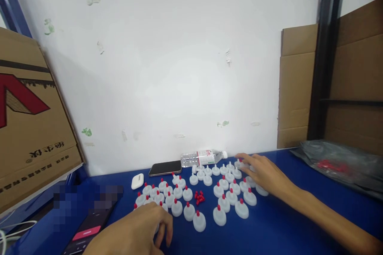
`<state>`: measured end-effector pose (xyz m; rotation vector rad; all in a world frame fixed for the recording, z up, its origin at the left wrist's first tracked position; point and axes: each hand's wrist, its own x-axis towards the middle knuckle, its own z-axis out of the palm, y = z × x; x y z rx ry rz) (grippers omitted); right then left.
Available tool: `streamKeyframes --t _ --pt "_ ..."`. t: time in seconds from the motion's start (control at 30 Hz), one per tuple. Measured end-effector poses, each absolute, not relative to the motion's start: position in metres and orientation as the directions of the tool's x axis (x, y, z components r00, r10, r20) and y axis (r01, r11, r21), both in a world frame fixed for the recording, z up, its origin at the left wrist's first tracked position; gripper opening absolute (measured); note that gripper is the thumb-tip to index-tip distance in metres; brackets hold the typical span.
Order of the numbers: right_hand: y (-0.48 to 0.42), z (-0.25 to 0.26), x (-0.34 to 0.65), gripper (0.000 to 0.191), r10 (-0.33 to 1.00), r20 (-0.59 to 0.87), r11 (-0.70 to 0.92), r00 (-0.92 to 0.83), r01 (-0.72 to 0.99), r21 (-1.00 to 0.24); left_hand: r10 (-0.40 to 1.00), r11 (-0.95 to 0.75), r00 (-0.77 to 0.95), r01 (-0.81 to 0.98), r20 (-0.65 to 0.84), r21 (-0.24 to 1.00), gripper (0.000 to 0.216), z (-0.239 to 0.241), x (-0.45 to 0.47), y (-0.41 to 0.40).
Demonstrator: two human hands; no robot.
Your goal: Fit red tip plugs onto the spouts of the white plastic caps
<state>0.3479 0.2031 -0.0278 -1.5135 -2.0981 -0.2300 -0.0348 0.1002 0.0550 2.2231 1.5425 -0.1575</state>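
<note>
Wall (179,67) backs the bench (263,233), bare at front right; left hand (140,227) curls beside the near-left caps (176,208), right hand (265,171) at the far-right ones, whether fingers grip can't be told; loose red tips (200,197) lie between.

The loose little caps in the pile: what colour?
The loose caps are red, clearest in the head view.

Bottle (204,158) behind the nozzle caps (187,194)
</note>
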Motion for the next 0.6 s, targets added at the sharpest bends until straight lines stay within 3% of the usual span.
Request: streamKeyframes --t 0.3,0.6 --pt "0.204 -0.02 0.35 0.033 0.865 0.458 0.354 -0.206 0.897 -0.265 0.894 -0.247 0.33 0.928 -0.304 0.28 0.028 0.048 -0.036 0.098" --pt "0.203 -0.018 0.351 0.028 0.879 0.415 0.393 -0.236 0.851 -0.348 0.898 -0.258 0.35 0.91 -0.268 0.325 0.013 0.041 -0.039 0.1"
